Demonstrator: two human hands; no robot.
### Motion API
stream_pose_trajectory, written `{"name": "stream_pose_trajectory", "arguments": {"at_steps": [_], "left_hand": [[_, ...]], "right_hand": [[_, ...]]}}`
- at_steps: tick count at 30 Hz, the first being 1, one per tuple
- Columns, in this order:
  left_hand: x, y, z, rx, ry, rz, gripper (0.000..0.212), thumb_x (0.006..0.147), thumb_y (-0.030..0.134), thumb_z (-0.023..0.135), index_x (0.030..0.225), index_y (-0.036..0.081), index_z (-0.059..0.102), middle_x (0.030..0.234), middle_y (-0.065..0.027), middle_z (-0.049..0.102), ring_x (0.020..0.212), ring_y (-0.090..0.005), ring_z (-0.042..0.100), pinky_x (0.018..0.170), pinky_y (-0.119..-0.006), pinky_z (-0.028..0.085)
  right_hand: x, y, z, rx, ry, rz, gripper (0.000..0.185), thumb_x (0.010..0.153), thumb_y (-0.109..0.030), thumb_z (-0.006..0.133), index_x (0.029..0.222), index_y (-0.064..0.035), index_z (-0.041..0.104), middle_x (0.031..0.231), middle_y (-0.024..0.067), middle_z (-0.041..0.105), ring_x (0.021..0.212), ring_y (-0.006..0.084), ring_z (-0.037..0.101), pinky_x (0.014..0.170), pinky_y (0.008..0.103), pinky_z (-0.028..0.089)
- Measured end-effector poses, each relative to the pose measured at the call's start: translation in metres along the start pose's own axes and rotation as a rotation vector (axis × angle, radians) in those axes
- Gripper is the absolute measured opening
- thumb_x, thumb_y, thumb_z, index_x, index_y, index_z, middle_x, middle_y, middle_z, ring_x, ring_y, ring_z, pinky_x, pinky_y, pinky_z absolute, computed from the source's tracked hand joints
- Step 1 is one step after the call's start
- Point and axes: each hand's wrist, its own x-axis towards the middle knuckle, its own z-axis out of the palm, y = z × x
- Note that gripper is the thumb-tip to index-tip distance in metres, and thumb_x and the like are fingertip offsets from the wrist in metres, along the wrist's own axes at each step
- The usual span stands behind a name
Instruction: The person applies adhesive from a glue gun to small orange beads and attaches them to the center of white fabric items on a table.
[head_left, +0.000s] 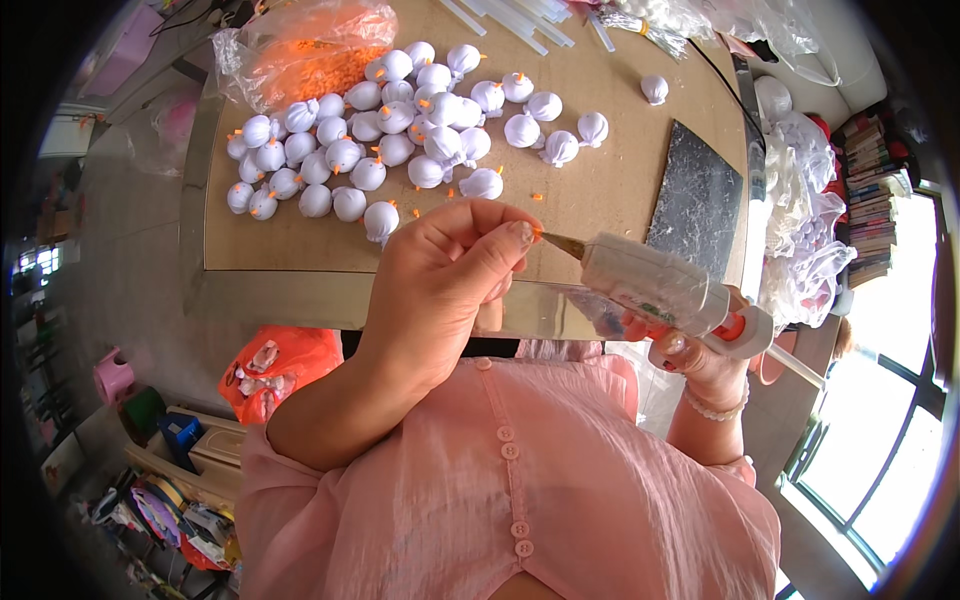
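Observation:
My left hand (457, 277) pinches a small orange piece (537, 234) between thumb and fingertips, over the table's near edge. The nozzle tip of a hot glue gun (652, 281) meets or nearly meets that piece. My right hand (697, 360) is closed around the gun's handle, and a glue stick (796, 365) juts from its rear. Beyond my left hand lie many white fabric-wrapped balls (368, 174), several with a small orange tip stuck on. A few loose orange bits (537, 196) lie on the brown tabletop.
An open plastic bag of orange pieces (322, 71) stands at the back left of the table (600, 195). Translucent glue sticks (517, 22) lie at the back. A dark board (694, 199) with glue strands lies at right. A red bag (281, 367) hangs or stands below the left edge.

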Motion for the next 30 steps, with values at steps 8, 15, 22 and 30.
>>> {"name": "stream_pose_trajectory", "arguments": {"at_steps": [8, 15, 22, 30], "left_hand": [[-0.001, -0.001, 0.000, 0.044, 0.028, 0.006, 0.010, 0.086, 0.004, 0.055, 0.090, -0.003, 0.060, 0.066, 0.0003, 0.050, 0.054, -0.0053, 0.039, 0.051, -0.020, 0.031], [-0.002, 0.000, -0.001, 0.035, 0.018, -0.002, 0.010, 0.086, 0.006, 0.055, 0.088, -0.003, 0.060, 0.064, 0.0007, 0.050, 0.053, -0.0047, 0.037, 0.051, -0.020, 0.030], [-0.001, 0.002, -0.001, 0.027, 0.021, -0.003, 0.011, 0.086, 0.007, 0.054, 0.088, -0.002, 0.060, 0.063, 0.0006, 0.049, 0.053, -0.0045, 0.036, 0.051, -0.020, 0.029], [0.001, -0.002, -0.003, -0.014, 0.003, -0.013, 0.010, 0.086, 0.007, 0.055, 0.088, -0.001, 0.060, 0.071, 0.0001, 0.052, 0.054, -0.0042, 0.037, 0.051, -0.020, 0.030]], "right_hand": [[0.000, -0.007, 0.003, -0.065, -0.003, -0.094, 0.045, 0.065, -0.034, 0.077, 0.082, 0.0049, 0.063, 0.072, 0.0111, 0.063, 0.061, 0.0183, 0.062, 0.052, 0.0285, 0.048], [-0.006, 0.014, -0.025, 0.363, -0.086, -0.011, 0.054, 0.068, -0.022, 0.076, 0.108, 0.0067, 0.055, 0.087, 0.0144, 0.065, 0.071, 0.0203, 0.065, 0.058, 0.0283, 0.053], [0.031, 0.022, -0.050, -1.157, 0.435, -0.060, 0.032, 0.069, -0.011, 0.070, 0.095, 0.0000, 0.055, 0.085, 0.0123, 0.062, 0.073, 0.0284, 0.058, 0.067, 0.0348, 0.046], [0.034, 0.025, -0.053, -1.225, 0.412, -0.244, 0.029, 0.071, -0.009, 0.067, 0.098, -0.0023, 0.060, 0.098, 0.0134, 0.059, 0.091, 0.0297, 0.056, 0.079, 0.0374, 0.044]]}}
